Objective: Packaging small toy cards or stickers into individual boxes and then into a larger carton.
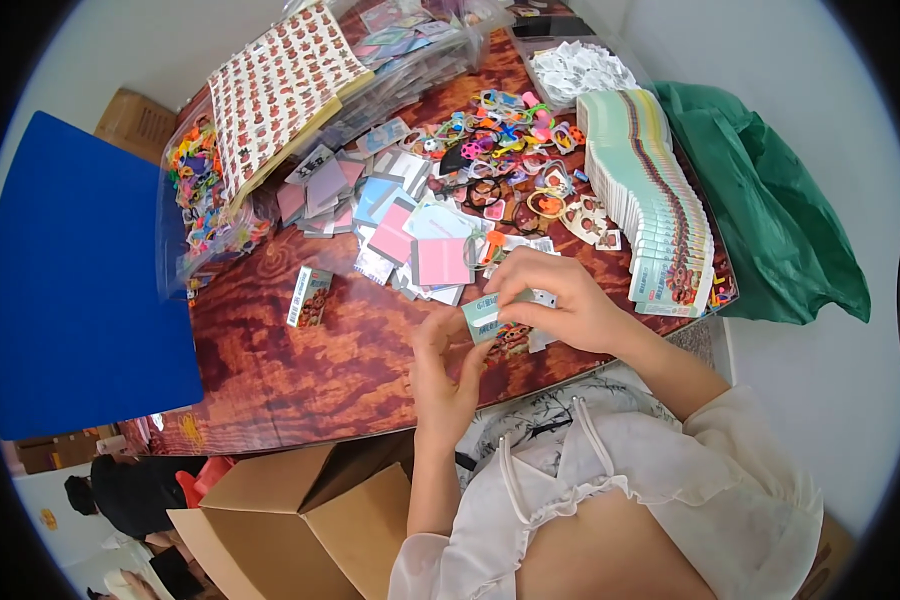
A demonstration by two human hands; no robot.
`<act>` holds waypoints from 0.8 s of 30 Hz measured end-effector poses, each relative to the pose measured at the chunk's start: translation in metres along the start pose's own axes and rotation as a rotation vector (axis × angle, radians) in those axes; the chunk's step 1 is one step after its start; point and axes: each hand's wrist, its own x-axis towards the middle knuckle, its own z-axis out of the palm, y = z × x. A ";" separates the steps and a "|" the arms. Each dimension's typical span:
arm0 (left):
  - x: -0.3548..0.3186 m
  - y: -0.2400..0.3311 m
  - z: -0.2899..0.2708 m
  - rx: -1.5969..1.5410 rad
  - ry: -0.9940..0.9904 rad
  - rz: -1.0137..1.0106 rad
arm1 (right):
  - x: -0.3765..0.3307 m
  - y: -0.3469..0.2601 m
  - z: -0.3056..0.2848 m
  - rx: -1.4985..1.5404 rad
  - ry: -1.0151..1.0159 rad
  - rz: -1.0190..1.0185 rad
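Observation:
Near the table's front edge, a small pale-teal printed carton is between my two hands. My left hand pinches its left side between thumb and fingers. From the right, my right hand closes on its other end, its fingers hiding part of the carton. Just under the hands lie a few small printed pieces, partly covered. Another small upright carton with brown figures stands on the table to the left. Pink square cards and other cards are heaped right behind my hands.
Colourful small trinkets are piled beyond the cards. A long stack of flat teal cartons runs along the right, beside a green bag. Clear bins, a sticker sheet and a blue panel border the left. An open cardboard box sits below.

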 end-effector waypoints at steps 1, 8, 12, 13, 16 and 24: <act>0.000 -0.002 0.000 -0.001 -0.007 -0.001 | -0.001 -0.002 0.000 -0.001 0.006 0.004; -0.004 -0.007 0.003 0.114 -0.052 0.039 | 0.001 -0.013 -0.006 0.143 0.063 0.412; -0.006 -0.013 0.002 0.046 -0.067 -0.025 | -0.004 0.004 -0.009 0.085 -0.056 0.229; -0.007 -0.014 0.002 0.045 -0.064 -0.027 | -0.005 0.005 -0.010 0.083 -0.081 0.225; -0.009 -0.016 0.001 0.037 -0.057 -0.065 | -0.008 0.004 -0.008 -0.078 -0.078 0.075; -0.008 -0.002 -0.008 -0.039 -0.021 -0.174 | -0.004 0.003 0.007 -0.066 -0.104 0.060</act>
